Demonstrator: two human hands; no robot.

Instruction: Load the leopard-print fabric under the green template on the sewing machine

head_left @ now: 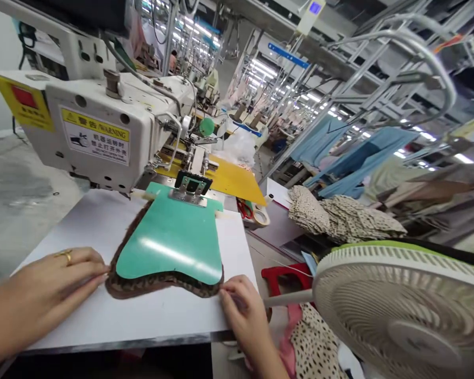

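Electric fan (403,316) hems in the right hand (242,310)

"How many hands do I see from here?"

"Two: one left hand (47,295), one right hand (243,310)."

"What else?"

"One sewing machine (102,123), one green board (169,245), one fan (403,310), one tape roll (261,216), and, I think, one pair of scissors (245,209)."

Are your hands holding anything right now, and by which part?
The right hand seems to pinch the lower right edge of the brown patterned fabric beneath the green template; the left hand's fingers rest at its left edge, with no clear grip.
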